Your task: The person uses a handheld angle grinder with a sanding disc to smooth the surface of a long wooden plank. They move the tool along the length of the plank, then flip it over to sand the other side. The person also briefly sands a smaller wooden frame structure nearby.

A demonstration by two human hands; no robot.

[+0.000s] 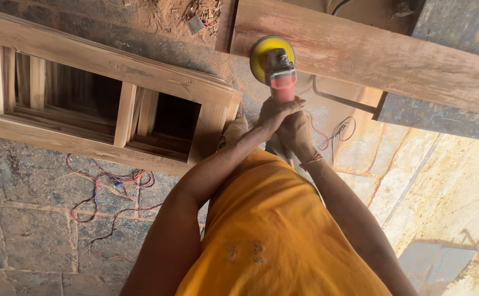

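Held in both hands: a red power sander (281, 74) with a round yellow disc, lying flat on a long brown plank (371, 55) just past the fingers. Left hand (275, 112) wrapped tight round the red handle, fingers curled shut on it. Right hand (297, 134) tucked under and behind the left, probably gripping the same handle, though partly hidden. Both arms stretched forward, wrists close together. Off to the left of the hands, a wooden window frame (108, 93) on the stone floor (31, 230).
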